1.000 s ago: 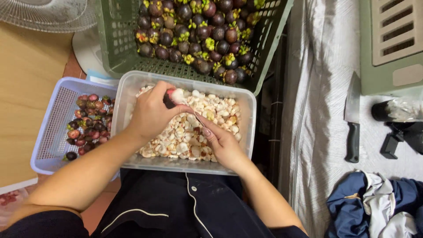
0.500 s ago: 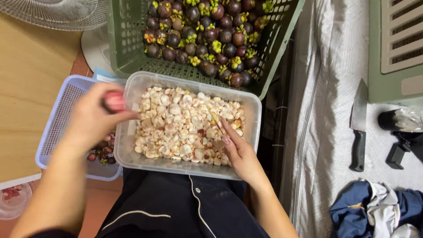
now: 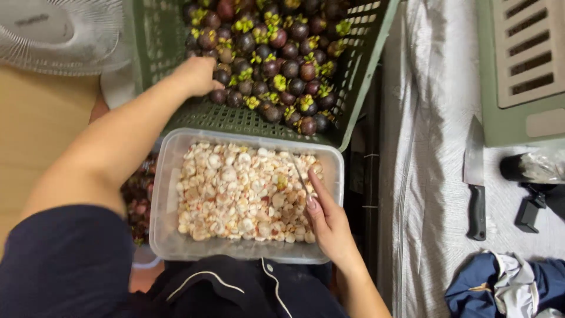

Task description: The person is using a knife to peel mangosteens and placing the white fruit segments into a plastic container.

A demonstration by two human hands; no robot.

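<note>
My left hand (image 3: 197, 75) reaches into the green plastic crate (image 3: 353, 88), fingers curled down over the dark purple mangosteens (image 3: 276, 56) at the near left edge of the pile. I cannot see whether it grips one. My right hand (image 3: 331, 227) rests on the near right part of the clear plastic tub (image 3: 168, 176). It holds a thin small knife (image 3: 300, 172) that points over the white fruit segments (image 3: 235, 191) filling the tub. The tub sits on my lap against the crate.
A lavender basket of purple rinds (image 3: 138, 203) lies left of the tub, under my forearm. A white fan (image 3: 53, 32) is at top left. On the white cloth (image 3: 435, 147) to the right lie a black-handled knife (image 3: 475, 188), a green vented box (image 3: 524, 65) and blue clothing (image 3: 506, 291).
My left hand left the tub, passed over the lavender basket with a reddish piece, then went up into the crate. My right hand stayed with the knife at the tub.
</note>
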